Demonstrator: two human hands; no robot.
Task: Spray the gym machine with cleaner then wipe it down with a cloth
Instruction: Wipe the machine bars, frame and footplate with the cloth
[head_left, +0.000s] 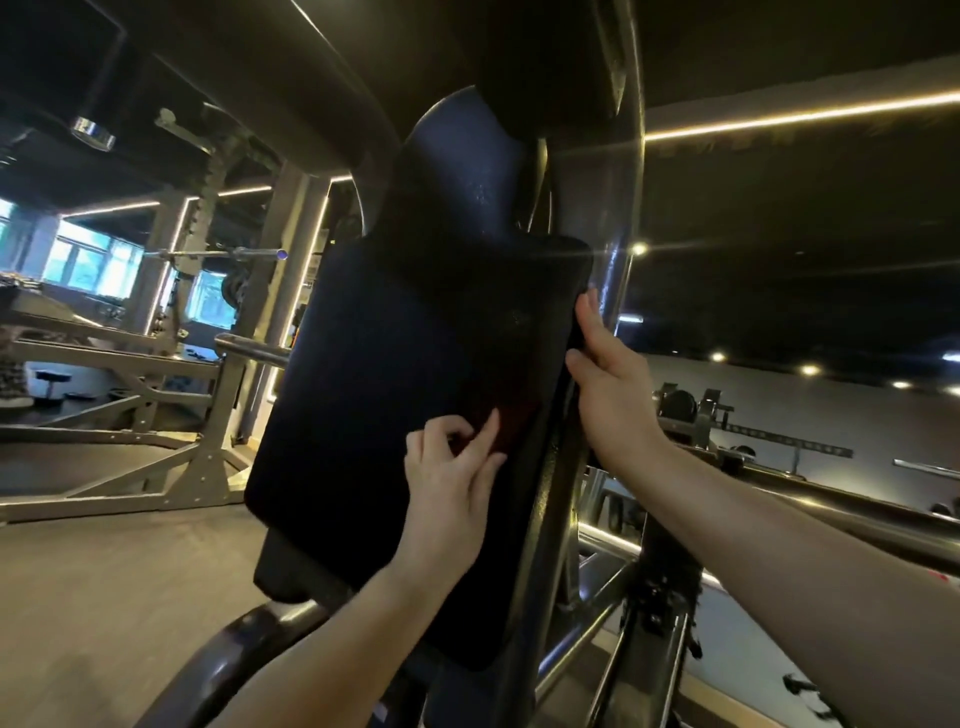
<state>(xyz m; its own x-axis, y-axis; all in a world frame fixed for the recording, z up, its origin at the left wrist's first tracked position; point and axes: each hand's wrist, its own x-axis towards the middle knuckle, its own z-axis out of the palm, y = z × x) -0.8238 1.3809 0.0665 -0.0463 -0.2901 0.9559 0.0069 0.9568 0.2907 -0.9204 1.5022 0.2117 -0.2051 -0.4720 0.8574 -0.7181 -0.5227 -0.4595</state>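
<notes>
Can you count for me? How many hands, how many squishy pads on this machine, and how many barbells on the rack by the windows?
Hands: 2, left hand and right hand
Pads: 2 that show plainly, back pad and head pad above it
Barbells: 1, barbell
Total: 5

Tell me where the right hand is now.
Head view, right of centre: the right hand grips the back pad's right edge, above the left hand.
</notes>
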